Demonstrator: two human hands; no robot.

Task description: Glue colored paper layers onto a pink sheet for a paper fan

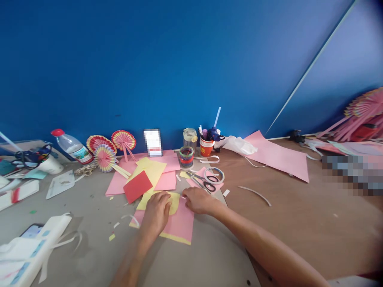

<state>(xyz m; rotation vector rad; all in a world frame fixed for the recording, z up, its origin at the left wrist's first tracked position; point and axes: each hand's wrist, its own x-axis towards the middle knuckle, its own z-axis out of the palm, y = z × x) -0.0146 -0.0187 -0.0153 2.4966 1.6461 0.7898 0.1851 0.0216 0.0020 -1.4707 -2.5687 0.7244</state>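
Pink sheet [181, 225] lies pinned near the tabletop's [299, 223] front edge.
Forearms stretch in from that front edge; the left hand [157, 211] lies palm-down on the sheet and a yellow piece [174, 202], while the right hand [199, 199] curls its fingertips at that piece's edge, a pinch impossible to confirm. A blue wall [179, 59] backs the brown-and-grey tabletop. Three paper fans [105, 157] stand at the back edge, with one pair of scissors [203, 182], one tape roll [214, 174] and one bottle [72, 146].
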